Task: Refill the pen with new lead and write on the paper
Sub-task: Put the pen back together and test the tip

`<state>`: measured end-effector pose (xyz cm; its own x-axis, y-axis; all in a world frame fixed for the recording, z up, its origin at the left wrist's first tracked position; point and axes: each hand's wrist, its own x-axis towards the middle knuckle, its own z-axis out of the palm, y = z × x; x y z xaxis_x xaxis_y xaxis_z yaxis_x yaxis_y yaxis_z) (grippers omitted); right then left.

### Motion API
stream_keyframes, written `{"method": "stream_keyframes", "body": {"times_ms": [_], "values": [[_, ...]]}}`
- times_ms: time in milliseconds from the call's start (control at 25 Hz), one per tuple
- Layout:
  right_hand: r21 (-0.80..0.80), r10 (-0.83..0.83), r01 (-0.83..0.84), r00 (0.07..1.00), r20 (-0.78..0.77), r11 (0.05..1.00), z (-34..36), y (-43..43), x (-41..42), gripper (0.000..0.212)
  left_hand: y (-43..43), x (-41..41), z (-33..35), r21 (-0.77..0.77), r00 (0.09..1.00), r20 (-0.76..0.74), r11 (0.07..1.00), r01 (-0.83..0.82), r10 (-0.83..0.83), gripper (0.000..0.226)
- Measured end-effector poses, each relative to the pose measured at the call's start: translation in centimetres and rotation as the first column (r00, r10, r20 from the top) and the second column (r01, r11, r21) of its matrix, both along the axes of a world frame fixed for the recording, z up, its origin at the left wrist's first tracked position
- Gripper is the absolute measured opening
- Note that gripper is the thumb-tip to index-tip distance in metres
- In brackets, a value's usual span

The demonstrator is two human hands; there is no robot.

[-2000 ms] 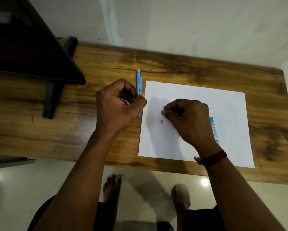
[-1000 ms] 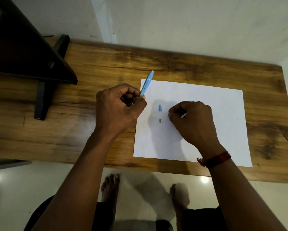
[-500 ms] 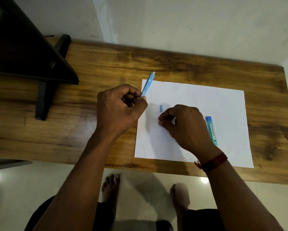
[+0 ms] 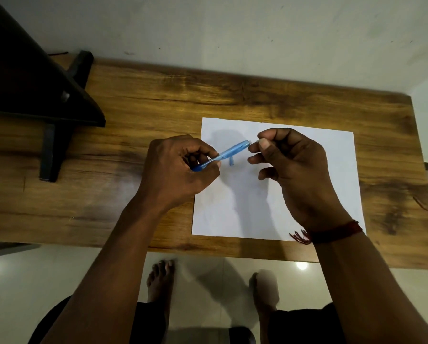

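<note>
My left hand (image 4: 180, 170) is shut on a light blue pen (image 4: 232, 151), held above the left part of the white paper (image 4: 332, 157). The pen is tilted, its upper end pointing right. My right hand (image 4: 292, 167) pinches a tiny grey piece (image 4: 258, 141) between thumb and forefinger, right at that upper end of the pen. A small blue cap (image 4: 231, 161) lies on the paper just below the pen. No lead case shows; my right hand and wrist cover that part of the sheet.
The paper lies on a wooden table (image 4: 158, 100) against a pale wall. A dark shelf with a black bracket (image 4: 51, 145) overhangs the table's left end. Bare feet (image 4: 160, 279) stand on the tiled floor below the near edge.
My right hand picked the tiny grey piece off the paper and lifted it to the pen's end. My left hand swung the pen's upper end toward the right.
</note>
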<state>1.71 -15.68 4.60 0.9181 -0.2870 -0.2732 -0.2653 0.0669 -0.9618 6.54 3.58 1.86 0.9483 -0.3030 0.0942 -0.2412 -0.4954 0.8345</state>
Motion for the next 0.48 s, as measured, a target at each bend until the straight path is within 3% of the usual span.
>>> {"method": "stream_keyframes", "body": {"times_ms": [480], "values": [[0.016,0.015,-0.015,1.0,0.025,1.0,-0.38,-0.08,0.14,0.013,-0.11,0.28,0.05,-0.015,0.999,0.031,0.999,0.033,-0.033,0.021]]}}
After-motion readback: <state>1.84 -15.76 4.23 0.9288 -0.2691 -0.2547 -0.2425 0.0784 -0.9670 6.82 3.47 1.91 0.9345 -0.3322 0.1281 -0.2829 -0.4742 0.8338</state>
